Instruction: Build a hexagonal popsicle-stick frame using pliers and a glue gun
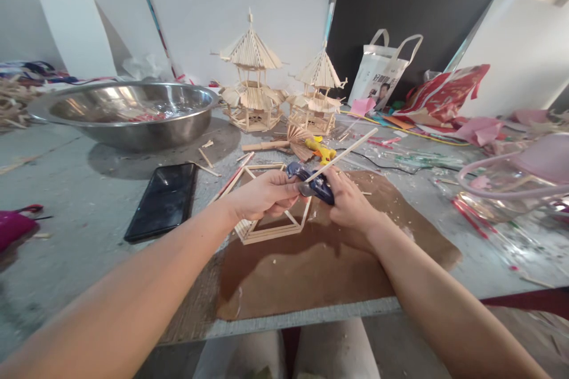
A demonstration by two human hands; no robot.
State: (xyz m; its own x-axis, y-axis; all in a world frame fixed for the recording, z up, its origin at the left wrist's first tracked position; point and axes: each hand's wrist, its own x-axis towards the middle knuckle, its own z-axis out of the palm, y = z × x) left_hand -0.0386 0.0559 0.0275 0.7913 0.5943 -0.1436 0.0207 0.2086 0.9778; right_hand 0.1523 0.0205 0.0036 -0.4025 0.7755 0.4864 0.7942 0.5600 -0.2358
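Observation:
Over a brown sheet, my left hand (278, 189) is closed, its thumb and fingers pinching near the lower end of a thin wooden stick (347, 153). The stick slants up to the right, past my other hand. Fingers of my right hand (351, 198) close around a dark blue hand tool (320, 188); its exact kind is hard to make out, and it reaches across to my left fingertips. Beneath the hands lies a flat polygonal frame of wooden sticks (273, 234), partly hidden by my left hand.
Two stick-built pavilions (252, 98) stand at the back. A metal basin (146, 130) is at the left, with a black phone (164, 201) in front. A yellow glue gun (322, 149) lies beyond my hands. A clear, pink-handled container (524, 172) and loose plastic sticks are at the right.

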